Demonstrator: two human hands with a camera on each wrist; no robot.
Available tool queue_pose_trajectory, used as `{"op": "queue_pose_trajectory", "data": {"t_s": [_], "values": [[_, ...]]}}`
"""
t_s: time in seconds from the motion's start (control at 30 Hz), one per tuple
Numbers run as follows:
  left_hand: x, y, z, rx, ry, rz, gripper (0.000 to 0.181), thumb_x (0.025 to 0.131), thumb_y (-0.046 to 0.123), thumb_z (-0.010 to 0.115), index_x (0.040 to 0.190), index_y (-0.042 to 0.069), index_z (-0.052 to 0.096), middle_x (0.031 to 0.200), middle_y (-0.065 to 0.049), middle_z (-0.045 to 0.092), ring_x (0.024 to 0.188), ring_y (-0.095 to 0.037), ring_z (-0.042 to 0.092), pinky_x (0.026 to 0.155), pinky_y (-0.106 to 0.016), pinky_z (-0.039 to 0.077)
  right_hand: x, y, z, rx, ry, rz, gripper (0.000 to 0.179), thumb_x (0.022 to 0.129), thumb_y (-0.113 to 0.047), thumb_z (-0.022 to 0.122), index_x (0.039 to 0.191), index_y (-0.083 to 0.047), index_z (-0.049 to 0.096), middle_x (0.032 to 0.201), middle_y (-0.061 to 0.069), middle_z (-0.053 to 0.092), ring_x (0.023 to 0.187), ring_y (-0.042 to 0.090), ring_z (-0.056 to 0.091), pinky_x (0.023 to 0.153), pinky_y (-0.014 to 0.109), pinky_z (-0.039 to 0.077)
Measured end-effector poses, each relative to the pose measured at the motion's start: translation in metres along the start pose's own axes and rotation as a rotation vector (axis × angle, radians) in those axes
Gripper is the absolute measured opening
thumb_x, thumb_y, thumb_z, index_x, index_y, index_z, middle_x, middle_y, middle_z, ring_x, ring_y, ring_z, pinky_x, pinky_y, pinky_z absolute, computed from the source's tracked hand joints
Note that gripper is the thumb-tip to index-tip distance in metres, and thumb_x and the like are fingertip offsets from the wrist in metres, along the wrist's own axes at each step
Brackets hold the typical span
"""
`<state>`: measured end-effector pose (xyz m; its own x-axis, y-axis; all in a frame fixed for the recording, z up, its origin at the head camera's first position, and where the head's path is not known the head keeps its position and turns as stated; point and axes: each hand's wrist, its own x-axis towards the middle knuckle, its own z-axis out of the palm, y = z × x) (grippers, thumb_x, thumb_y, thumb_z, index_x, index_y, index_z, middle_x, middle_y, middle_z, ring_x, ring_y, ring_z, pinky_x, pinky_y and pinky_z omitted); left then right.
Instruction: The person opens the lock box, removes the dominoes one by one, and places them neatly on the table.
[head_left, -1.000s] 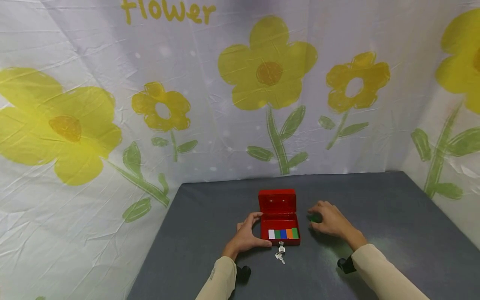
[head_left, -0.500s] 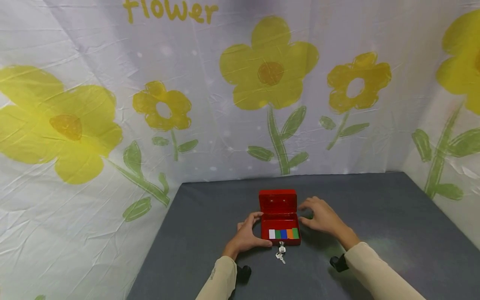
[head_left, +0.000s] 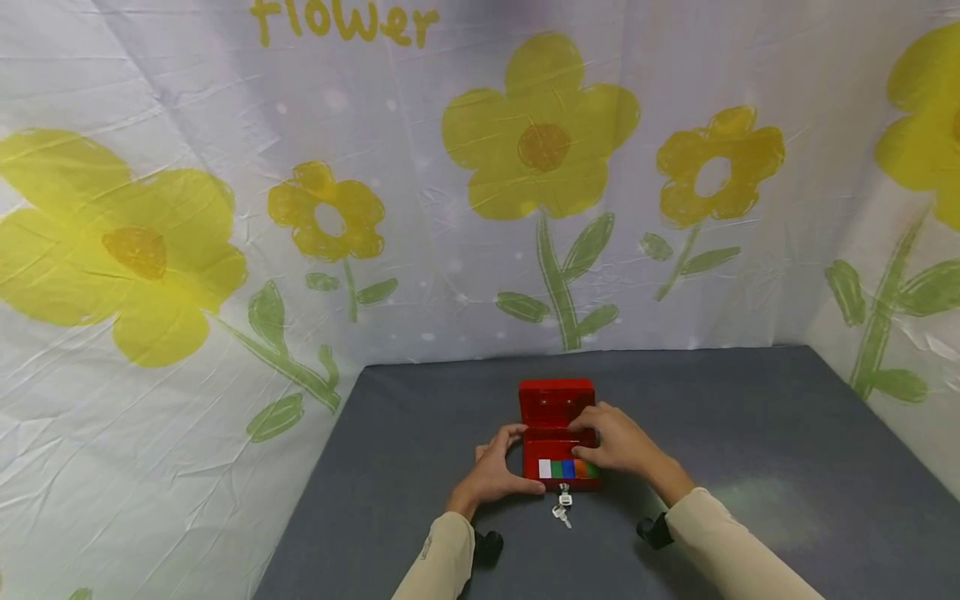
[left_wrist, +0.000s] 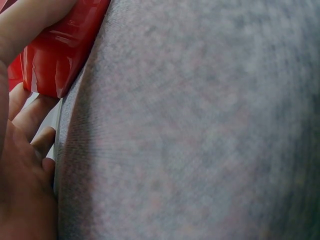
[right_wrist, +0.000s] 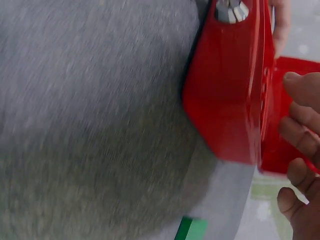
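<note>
A red cash box (head_left: 551, 447) stands on the table with its lid (head_left: 546, 388) raised. White, green, blue and orange blocks (head_left: 567, 468) lie in a row along its front inside. My left hand (head_left: 491, 471) holds the box's left side, thumb at the front corner and fingers near the back. Over the right part of the box is my right hand (head_left: 618, 442), fingers loosely bent, with nothing visible between them. It partly covers the row's right end. In the right wrist view, a green block (right_wrist: 192, 230) lies on the table beside the box.
Keys (head_left: 562, 511) hang from the lock at the box's front. The grey cloth-covered table (head_left: 420, 417) spreads around the box. A flower-printed curtain (head_left: 450, 292) rises behind the table and at its sides.
My right hand has moved left, from around the green block on the table to above the open box. The left hand and the box have stayed in place.
</note>
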<state>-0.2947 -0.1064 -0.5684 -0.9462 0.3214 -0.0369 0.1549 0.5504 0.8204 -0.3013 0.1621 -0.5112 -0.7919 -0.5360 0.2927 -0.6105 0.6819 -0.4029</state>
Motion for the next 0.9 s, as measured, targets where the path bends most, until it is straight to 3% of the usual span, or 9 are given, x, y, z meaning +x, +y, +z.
{"op": "queue_pose_trajectory", "data": {"t_s": [0.4,0.9], "values": [[-0.001,0.000,0.000,-0.005,-0.001,0.000,0.096,0.068,0.046,0.094,0.146,0.032,0.040,0.156,-0.004,0.049,0.137,-0.032,0.030,0.106,-0.059,0.034,0.011,-0.018,0.015,0.037,-0.051,0.010,0.031,0.086,-0.022,0.081,0.112,-0.006,0.076,0.108,0.003,0.074,0.097,0.021,0.068,0.089,0.046,0.056],[0.000,-0.002,-0.001,0.002,-0.015,0.032,0.095,0.069,0.042,0.094,0.146,0.032,0.040,0.157,-0.003,0.048,0.138,-0.032,0.029,0.106,-0.055,0.029,0.022,-0.033,0.027,0.083,-0.151,0.053,0.038,0.081,-0.019,0.085,0.115,-0.006,0.075,0.114,0.006,0.073,0.105,0.025,0.068,0.093,0.049,0.055]]}}
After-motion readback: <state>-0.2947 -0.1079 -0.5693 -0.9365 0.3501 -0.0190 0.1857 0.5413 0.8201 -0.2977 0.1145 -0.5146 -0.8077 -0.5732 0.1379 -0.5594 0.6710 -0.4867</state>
